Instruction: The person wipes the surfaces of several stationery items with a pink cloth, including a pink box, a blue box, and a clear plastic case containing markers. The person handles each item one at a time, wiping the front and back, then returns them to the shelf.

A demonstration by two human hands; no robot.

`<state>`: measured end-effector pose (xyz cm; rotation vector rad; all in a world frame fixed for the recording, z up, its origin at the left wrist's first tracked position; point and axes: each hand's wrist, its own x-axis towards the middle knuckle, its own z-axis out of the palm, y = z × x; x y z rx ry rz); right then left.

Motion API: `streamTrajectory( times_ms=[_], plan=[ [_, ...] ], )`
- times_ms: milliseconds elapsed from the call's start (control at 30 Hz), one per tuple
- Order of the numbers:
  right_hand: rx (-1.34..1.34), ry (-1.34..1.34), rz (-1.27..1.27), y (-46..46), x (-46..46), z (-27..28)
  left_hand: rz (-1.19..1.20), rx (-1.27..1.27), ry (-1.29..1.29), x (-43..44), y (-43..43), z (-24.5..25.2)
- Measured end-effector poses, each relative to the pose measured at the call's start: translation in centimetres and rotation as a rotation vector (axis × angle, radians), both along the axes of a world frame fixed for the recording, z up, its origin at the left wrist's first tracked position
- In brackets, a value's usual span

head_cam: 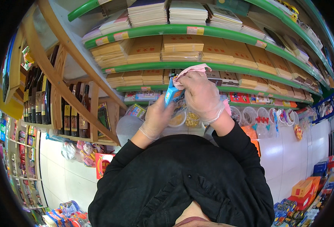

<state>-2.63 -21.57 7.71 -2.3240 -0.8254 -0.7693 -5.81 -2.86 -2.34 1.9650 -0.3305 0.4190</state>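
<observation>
A small blue box [171,95] is held up in front of the shelves, tilted, with lettering on its narrow side. My left hand [157,113], in a clear plastic glove and slightly blurred, grips its lower end. In the same kind of glove, my right hand [199,92] pinches a pink cloth [194,69] against the box's upper end. Part of the box's face is hidden behind the right hand and the cloth.
Shelves with green edge strips [167,64] carry stacked notebooks [181,46]. Clear round tubs [248,115] of small goods line the floor below. At left, a wooden rack [67,82] holds wine bottles [43,99]. Boxes [302,188] lie at lower right.
</observation>
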Motion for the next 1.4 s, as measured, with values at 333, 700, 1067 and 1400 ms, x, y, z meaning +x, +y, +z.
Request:
streamTrajectory(
  times_ms=[333, 700, 1067, 1400],
  plan=[
    [-0.07, -0.041, -0.187, -1.7, 0.7, -0.6, 0.009, -0.141, 0.041, -0.5, 0.5, 0.1],
    [-0.049, 0.132, -0.513, -6.8, 3.9, -2.9, -0.176, -0.64, 0.269, -1.5, 0.8, 2.5],
    [-0.176, 0.04, -0.29, -3.1, 0.2, 0.2, -0.199, -0.599, 0.342, -0.9, 0.9, 2.4],
    [-0.129, 0.033, -0.126, 0.0, 0.9, 0.0, -0.056, -0.102, 0.163, -0.4, 0.4, 1.2]
  ],
)
